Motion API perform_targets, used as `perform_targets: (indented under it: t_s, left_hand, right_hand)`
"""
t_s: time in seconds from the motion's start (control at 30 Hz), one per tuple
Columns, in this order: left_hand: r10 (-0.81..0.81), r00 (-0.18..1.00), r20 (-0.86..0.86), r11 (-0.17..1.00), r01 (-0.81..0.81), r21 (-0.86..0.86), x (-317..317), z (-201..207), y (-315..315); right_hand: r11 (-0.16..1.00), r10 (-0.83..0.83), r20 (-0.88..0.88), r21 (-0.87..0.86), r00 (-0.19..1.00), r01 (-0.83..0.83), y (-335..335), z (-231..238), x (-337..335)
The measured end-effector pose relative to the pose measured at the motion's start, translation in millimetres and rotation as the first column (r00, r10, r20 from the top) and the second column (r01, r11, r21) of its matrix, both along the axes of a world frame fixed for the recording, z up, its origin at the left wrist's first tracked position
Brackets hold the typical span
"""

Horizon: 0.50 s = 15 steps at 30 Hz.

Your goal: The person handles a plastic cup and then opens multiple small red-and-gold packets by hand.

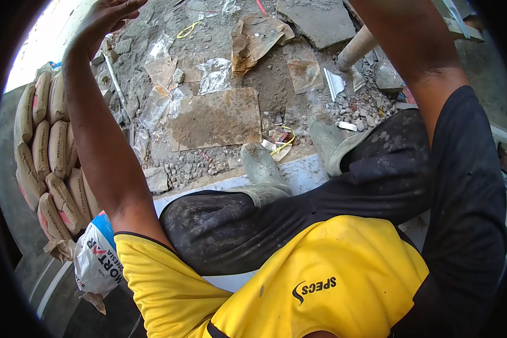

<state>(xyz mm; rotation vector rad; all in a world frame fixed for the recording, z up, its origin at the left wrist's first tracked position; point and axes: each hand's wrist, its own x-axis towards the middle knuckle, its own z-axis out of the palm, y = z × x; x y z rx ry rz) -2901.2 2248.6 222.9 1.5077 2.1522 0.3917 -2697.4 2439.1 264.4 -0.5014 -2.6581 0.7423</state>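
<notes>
My left hand (104, 19) is raised at the upper left, partly cut off by the top edge. Its visible fingers stretch out to the right, apart from each other, and nothing shows in them. My right forearm (408, 34) reaches up past the top edge, so that hand is out of the picture. Below the arms, my legs in dirty dark trousers are bent, and my grey-green rubber boots (265, 169) rest on a pale ledge (304, 172). Beyond the boots a flat brown board (217, 118) lies on the dirt.
Stacked brown cement sacks (56, 146) stand at the left, with a white and blue mortar bag (98, 253) beside them. Rubble, clear plastic scraps (214, 76), torn brown paper (256, 42) and a concrete slab (315, 22) cover the ground. A round pole (356, 49) leans at the upper right.
</notes>
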Motion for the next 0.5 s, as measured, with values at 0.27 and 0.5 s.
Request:
perform_targets:
  t_s: [0.27,0.5]
  left_hand:
    - [-0.13,0.992,0.0,0.878,0.115,-0.464,-5.5,-137.9,22.4]
    - [-0.296,0.946,-0.134,0.82,0.18,-0.544,9.2,-140.7,35.0]
  right_hand:
    - [0.987,-0.035,0.351,0.158,0.936,-0.022,7.0,-69.9,14.3]
    - [0.978,-0.061,0.352,0.206,0.934,-0.014,19.3,-99.4,36.4]
